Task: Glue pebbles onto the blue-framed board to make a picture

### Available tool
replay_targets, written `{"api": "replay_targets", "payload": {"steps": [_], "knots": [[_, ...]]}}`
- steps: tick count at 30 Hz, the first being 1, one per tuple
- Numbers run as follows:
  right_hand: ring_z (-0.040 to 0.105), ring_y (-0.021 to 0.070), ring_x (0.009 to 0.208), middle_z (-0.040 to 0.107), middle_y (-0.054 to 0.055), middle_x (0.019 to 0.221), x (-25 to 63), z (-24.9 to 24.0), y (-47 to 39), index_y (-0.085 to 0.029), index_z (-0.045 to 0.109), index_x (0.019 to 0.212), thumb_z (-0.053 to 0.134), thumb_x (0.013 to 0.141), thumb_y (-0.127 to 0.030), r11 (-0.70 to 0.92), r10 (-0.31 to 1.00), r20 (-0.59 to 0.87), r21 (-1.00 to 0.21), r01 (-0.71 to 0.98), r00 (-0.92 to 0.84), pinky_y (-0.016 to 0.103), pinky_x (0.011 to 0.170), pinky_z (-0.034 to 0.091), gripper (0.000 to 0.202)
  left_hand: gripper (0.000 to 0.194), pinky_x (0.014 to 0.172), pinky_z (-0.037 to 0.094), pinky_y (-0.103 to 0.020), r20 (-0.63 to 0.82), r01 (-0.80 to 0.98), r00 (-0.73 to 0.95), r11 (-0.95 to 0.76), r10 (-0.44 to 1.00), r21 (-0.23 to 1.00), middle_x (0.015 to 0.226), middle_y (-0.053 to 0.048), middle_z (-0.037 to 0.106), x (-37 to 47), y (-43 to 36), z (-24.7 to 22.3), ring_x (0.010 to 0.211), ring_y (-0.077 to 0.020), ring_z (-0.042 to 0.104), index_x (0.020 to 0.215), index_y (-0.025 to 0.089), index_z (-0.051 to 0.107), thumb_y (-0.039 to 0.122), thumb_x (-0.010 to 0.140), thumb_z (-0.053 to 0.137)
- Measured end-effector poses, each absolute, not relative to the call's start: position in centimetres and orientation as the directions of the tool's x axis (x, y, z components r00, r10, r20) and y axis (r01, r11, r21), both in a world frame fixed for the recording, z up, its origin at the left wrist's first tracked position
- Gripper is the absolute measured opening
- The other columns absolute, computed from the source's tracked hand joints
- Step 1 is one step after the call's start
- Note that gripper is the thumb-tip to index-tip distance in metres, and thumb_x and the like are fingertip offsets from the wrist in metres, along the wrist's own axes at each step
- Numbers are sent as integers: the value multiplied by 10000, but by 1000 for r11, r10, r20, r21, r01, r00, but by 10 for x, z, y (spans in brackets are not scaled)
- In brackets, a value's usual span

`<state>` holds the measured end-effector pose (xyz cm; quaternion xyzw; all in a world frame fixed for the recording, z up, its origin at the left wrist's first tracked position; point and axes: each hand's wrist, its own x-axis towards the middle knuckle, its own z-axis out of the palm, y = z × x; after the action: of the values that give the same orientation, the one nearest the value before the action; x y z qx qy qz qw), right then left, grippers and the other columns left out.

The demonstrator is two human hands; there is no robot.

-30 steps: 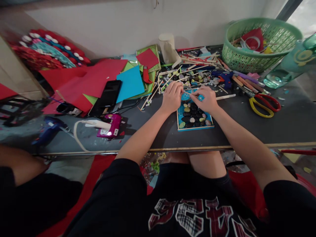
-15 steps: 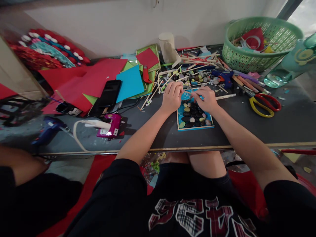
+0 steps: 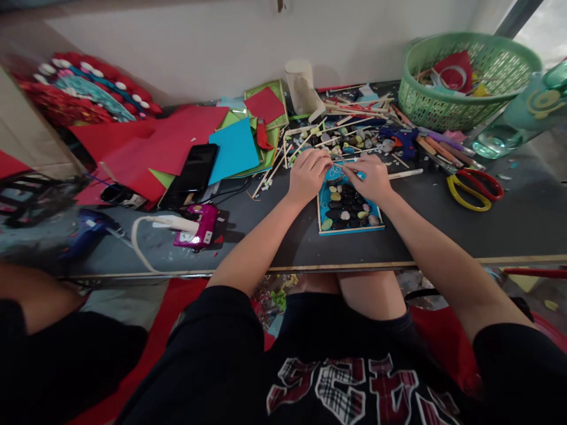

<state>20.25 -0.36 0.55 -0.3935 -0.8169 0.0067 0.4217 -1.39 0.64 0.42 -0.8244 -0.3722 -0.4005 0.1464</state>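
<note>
Both hands meet over the upper part of a blue board framed with thin wooden sticks. Black, yellowish and grey pebbles cover much of it. My left hand, fingers closed, pinches one end of a thin light-brown stick. The other end sits between the thumb and fingers of my right hand. Close behind the fingers is a small grey curved piece, partly hidden. White line marks show on the board between the hands.
Loose pebbles and sticks lie behind the board. To the right are scissors, a blue glue gun, a green basket and a bottle. Leftward are coloured paper, a phone and a purple power adapter. Another person's arm shows far left.
The fingers of my left hand have shifted slightly toward the right hand along the stick. The board and pebbles stay where they were.
</note>
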Motion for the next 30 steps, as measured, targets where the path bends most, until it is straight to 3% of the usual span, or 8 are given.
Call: {"api": "replay_targets", "payload": {"steps": [12, 20, 25, 30], "knots": [[686, 237, 758, 744, 53, 729, 202, 7, -6, -219, 834, 894, 506, 1054, -418, 712, 587, 714, -231, 663, -382, 373, 740, 489, 415, 275, 1046, 524, -444, 705, 713, 442, -694, 554, 98, 1165, -106, 704, -12, 7, 2, 1172, -251, 640, 1024, 203, 637, 278, 1096, 382], [684, 239, 780, 764, 67, 793, 203, 11, -8, -219, 835, 956, 531, 1039, -383, 693, 645, 644, -265, 670, -412, 382, 783, 513, 355, 271, 1001, 533, -435, 696, 706, 477, -706, 537, 60, 1100, -114, 681, -8, 10, -3, 1107, -258, 623, 961, 198, 592, 175, 1069, 345], [686, 240, 749, 757, 72, 758, 202, 12, -9, -207, 834, 909, 539, 1035, -402, 696, 637, 677, -300, 652, -369, 379, 756, 514, 375, 339, 975, 551, -420, 730, 691, 472, -721, 493, 40, 1071, -106, 705, -8, 9, -2, 1091, -254, 644, 999, 193, 619, 216, 1096, 296], [695, 252, 775, 772, 85, 793, 202, 10, -8, -205, 832, 934, 559, 1021, -381, 681, 653, 668, -311, 663, -357, 382, 766, 511, 336, 306, 1013, 544, -422, 737, 690, 462, -722, 492, 50, 1140, -97, 745, -9, 6, 1, 1139, -247, 666, 1097, 203, 683, 313, 1102, 398]]}}
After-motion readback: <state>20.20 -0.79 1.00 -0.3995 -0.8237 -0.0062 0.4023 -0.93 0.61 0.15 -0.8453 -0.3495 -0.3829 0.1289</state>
